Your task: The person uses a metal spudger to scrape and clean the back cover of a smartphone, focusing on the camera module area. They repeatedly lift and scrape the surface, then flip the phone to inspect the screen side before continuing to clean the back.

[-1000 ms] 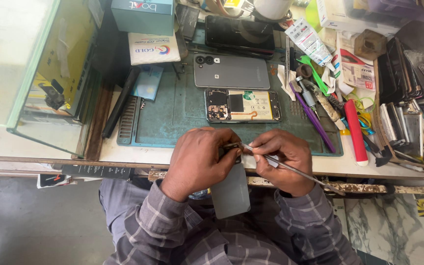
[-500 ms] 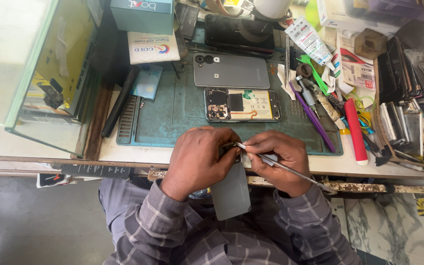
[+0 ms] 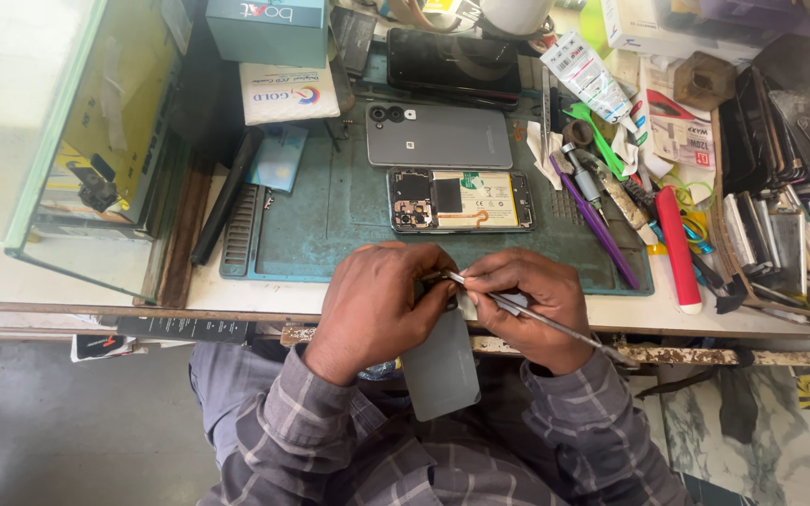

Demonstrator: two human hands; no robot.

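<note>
Two hands at the near edge of the bench, both over my lap. My left hand (image 3: pixel 377 305) is curled shut around the top of a flat grey rectangular panel (image 3: pixel 440 370) — its lower end hangs free below the bench edge, in front of my plaid shirt. My right hand (image 3: pixel 527 300) is pinched on a thin metal pair of tweezers (image 3: pixel 527 316); the tip lies at the panel's top edge, just beside my left thumb, and the long shaft runs out to the right past my wrist. What sits exactly under the tip I cannot tell: my fingers hide it.

Beyond the hands, on the dark green rubber work mat (image 3: pixel 330 220): an opened phone with its back off, yellow battery and camera cluster showing (image 3: pixel 459 200), lying crosswise. Just behind it, apart from it, a grey phone back cover with two round camera holes (image 3: pixel 439 136). Behind that, a black phone lying screen up (image 3: pixel 452 58).

Right of the mat — a purple plastic stick (image 3: pixel 597 225), a red cylinder with a white tip (image 3: pixel 679 245), a white glue tube (image 3: pixel 585 75). Left: a glass-fronted cabinet (image 3: pixel 96 150) and a teal cardboard box (image 3: pixel 267 28).
</note>
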